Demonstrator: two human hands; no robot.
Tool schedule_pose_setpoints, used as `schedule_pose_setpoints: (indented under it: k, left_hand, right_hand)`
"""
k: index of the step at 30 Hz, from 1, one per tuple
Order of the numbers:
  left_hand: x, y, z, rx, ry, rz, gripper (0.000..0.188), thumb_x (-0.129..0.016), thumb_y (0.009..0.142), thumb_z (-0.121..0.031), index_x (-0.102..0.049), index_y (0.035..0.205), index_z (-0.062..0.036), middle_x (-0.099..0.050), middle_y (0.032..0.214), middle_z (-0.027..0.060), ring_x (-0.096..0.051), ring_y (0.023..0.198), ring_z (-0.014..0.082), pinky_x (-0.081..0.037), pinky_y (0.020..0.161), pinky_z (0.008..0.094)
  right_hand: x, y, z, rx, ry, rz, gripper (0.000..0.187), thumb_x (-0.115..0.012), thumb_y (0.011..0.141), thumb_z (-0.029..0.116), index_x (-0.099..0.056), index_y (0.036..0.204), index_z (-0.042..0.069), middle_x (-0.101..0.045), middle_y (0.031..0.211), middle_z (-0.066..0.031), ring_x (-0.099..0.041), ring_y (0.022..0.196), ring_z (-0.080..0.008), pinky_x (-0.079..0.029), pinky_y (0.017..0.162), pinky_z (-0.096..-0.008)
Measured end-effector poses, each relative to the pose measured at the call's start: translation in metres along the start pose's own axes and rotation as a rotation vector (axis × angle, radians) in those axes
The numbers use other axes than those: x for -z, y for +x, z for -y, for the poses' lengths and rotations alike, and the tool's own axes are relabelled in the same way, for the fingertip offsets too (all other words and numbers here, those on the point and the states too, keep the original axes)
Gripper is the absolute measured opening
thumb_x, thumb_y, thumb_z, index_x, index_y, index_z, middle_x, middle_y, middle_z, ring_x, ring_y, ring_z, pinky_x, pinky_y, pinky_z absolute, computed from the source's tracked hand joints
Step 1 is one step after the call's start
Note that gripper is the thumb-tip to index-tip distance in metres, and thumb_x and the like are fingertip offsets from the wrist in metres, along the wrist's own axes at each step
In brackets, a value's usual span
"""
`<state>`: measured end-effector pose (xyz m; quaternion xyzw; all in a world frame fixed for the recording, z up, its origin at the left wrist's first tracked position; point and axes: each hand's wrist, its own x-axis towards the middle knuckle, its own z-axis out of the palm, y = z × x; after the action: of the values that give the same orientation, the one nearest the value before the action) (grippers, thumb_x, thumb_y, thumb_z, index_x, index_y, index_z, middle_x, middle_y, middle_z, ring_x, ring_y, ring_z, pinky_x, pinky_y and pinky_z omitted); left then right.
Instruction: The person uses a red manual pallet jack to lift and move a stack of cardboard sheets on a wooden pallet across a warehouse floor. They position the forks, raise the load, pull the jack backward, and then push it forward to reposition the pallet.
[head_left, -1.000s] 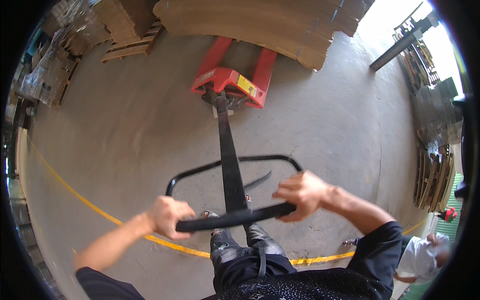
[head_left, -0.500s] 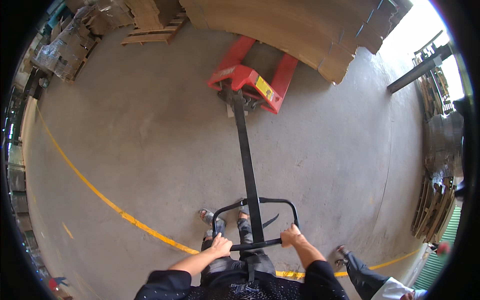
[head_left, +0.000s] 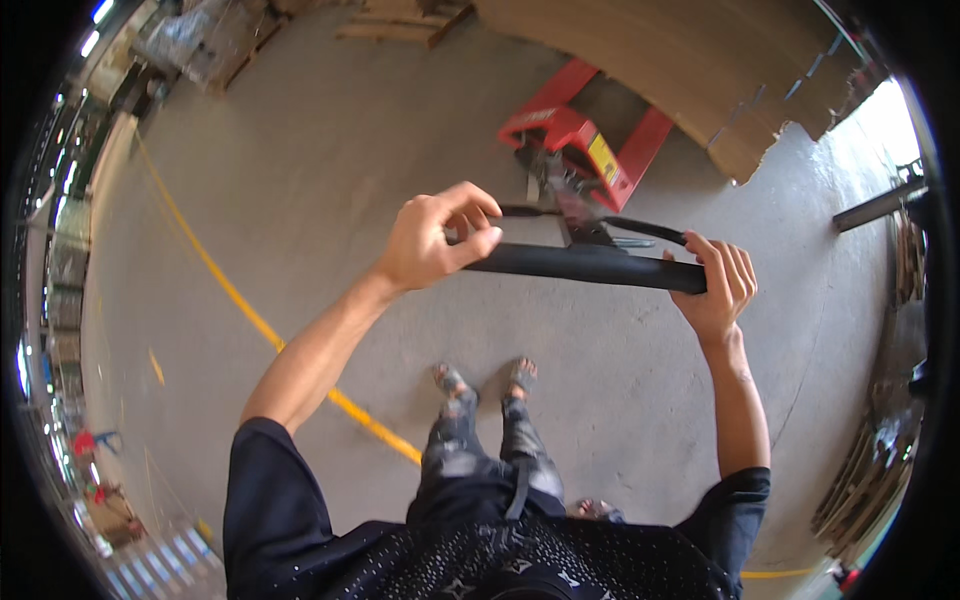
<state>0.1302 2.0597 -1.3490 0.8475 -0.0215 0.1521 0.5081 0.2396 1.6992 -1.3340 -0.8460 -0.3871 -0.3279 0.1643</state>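
A red pallet jack [head_left: 548, 125] stands ahead of me, its forks reaching to the edge of a large cardboard stack [head_left: 680, 70]. Its black handle [head_left: 590, 264] is raised steeply, so the crossbar lies high and close in front of my chest. At the bar's left end, my left hand [head_left: 435, 235] is curled loosely round it, thumb along the bar. My right hand [head_left: 722, 285] wraps the right end, fingers bent over the top. The handle's shaft is mostly hidden behind the crossbar.
A yellow floor line [head_left: 235, 295] curves along my left. Wooden pallets [head_left: 395, 28] and wrapped cartons [head_left: 205, 45] stand at the far left. On the right are a dark post [head_left: 880, 208] and stacked pallets [head_left: 865, 490]. Another person's foot [head_left: 592, 508] shows close behind my right side.
The handle has swung up from low by my legs to near chest height, both hands rising with it. The pallet jack appears further right in view. The other person is now mostly hidden.
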Motion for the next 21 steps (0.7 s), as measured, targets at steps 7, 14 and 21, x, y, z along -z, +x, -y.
schedule_pose_setpoints:
  k: [7,14,21]
  left_hand:
    - [-0.13,-0.279,0.081,-0.155,0.612,0.589,0.06,-0.063,0.082,-0.068,-0.071,0.092,-0.0092,-0.068,0.083,0.0112,-0.066,0.092,0.0319,-0.042,0.103,0.047]
    - [-0.115,-0.236,0.1,0.291,0.631,1.242,0.05,-0.069,0.074,-0.055,-0.077,0.104,-0.0151,-0.075,0.103,0.0145,-0.069,0.103,0.032,-0.046,0.096,0.0454]
    - [-0.006,-0.008,-0.047,-0.256,0.57,-0.011,0.02,-0.079,0.069,-0.017,-0.067,0.081,-0.0077,-0.067,0.079,0.0132,-0.067,0.075,0.0335,-0.053,0.067,0.0409]
  right_hand:
    - [-0.006,-0.283,0.122,-0.278,0.204,0.54,0.021,-0.075,0.075,0.016,-0.071,0.094,0.007,-0.074,0.104,-0.0095,-0.069,0.085,-0.0301,-0.051,0.089,-0.0465]
    - [-0.049,-0.232,0.091,-0.091,0.442,1.648,0.065,-0.072,0.073,0.069,-0.077,0.109,0.016,-0.075,0.099,-0.0165,-0.071,0.095,-0.0357,-0.056,0.083,-0.046]
    - [0.016,0.006,0.025,-0.112,-0.022,0.157,0.054,-0.08,0.067,0.029,-0.063,0.113,0.006,-0.061,0.113,-0.0155,-0.059,0.108,-0.0333,-0.047,0.091,-0.0481]
